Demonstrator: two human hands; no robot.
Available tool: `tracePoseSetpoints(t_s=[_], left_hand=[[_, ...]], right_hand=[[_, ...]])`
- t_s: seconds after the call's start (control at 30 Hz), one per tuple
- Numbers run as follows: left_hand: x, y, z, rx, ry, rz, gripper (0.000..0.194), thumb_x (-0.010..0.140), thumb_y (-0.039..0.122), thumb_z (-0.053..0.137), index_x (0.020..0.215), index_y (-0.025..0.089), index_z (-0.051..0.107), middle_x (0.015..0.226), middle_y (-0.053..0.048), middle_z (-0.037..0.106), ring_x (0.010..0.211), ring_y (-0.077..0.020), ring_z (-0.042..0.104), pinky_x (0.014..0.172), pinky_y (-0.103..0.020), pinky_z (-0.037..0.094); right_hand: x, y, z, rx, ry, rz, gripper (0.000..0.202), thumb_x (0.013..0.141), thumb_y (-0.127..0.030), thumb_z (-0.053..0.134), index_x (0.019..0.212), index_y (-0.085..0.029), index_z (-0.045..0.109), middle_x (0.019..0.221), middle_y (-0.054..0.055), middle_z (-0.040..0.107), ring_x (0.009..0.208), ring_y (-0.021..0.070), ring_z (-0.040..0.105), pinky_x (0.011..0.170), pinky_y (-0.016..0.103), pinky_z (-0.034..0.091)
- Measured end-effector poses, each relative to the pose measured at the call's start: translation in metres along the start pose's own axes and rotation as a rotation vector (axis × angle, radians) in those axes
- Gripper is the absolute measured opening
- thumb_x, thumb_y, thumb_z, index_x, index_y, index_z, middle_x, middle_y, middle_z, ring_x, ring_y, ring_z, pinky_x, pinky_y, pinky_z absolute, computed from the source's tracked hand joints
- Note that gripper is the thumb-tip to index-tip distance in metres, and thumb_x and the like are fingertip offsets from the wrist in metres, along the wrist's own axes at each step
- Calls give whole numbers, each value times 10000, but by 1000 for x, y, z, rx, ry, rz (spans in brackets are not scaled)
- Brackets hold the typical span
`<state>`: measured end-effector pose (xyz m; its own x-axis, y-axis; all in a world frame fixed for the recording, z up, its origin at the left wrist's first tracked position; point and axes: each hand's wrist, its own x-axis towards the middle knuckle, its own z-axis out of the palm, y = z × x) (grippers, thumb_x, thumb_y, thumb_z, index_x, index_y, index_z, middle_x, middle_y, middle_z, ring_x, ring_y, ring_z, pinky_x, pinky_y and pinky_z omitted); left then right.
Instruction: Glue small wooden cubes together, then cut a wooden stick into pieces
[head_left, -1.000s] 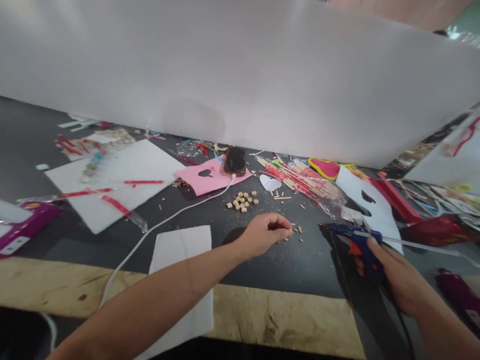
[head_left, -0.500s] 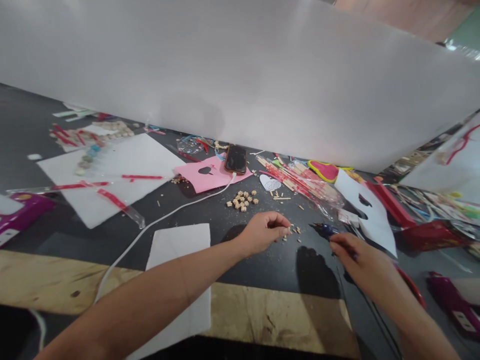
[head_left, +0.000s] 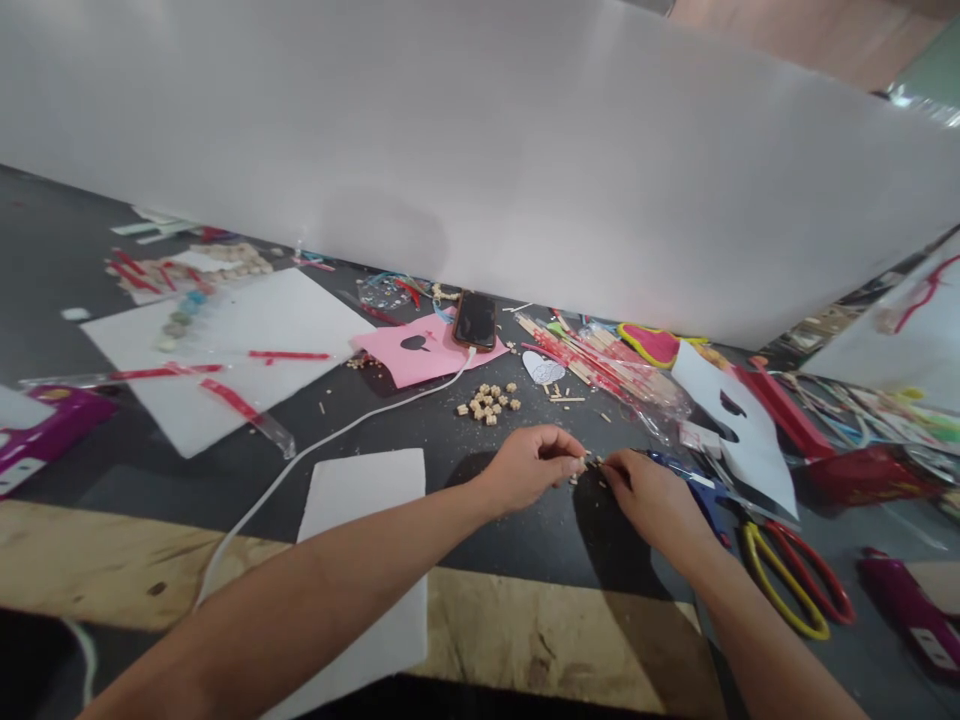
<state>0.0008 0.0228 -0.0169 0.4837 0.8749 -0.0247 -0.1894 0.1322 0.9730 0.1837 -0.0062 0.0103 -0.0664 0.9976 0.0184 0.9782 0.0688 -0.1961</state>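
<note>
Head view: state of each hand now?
Left hand: closed, pinching a small pale piece.
Right hand: fingers bent by the scattered bits; grip cannot be told.

Both forearms reach in over the tabletop; the left hand pinches thumb to forefinger, and the right hand bends inward, fingers lowered to the tabletop.

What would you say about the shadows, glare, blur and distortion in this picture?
In the head view, the shadow of the right hand and arm darkens the black tabletop and wooden strip; a faint sheen shows on the white panel; the pale piece in the left hand looks soft; wide-angle distortion seems to stretch the forearms.
</note>
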Motion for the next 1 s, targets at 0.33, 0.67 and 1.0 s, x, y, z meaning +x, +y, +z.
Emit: tracePoseSetpoints(t_s=[0.33, 0.67, 1.0], left_hand=[[-5, 1, 1, 42, -42, 14, 148, 690, 232, 637, 795, 130, 615, 631, 20, 555, 547, -74, 466, 542, -196, 381], [-6, -2, 3, 44, -63, 2, 125, 708, 220, 623, 802, 137, 620, 667, 18, 567, 573, -76, 489, 565, -195, 391], [-5, -3, 4, 40, -61, -28, 123, 702, 223, 638, 786, 136, 615, 658, 21, 555, 575, -75, 479, 566, -195, 380]], right_hand=[[-43, -39, -1, 528, 150, 168, 257, 840, -443, 446, 838, -204, 541, 524, -38, 528, 449, 119, 492, 443, 225, 393], [-40, -45, 15, 676, 200, 187, 230, 843, -413, 458, 844, -194, 529, 586, -21, 541, 505, 119, 492, 475, 225, 396], [-39, -43, 18, 681, 203, 164, 192, 844, -383, 471, 825, -204, 536, 586, -27, 545, 502, 117, 498, 467, 217, 388]])
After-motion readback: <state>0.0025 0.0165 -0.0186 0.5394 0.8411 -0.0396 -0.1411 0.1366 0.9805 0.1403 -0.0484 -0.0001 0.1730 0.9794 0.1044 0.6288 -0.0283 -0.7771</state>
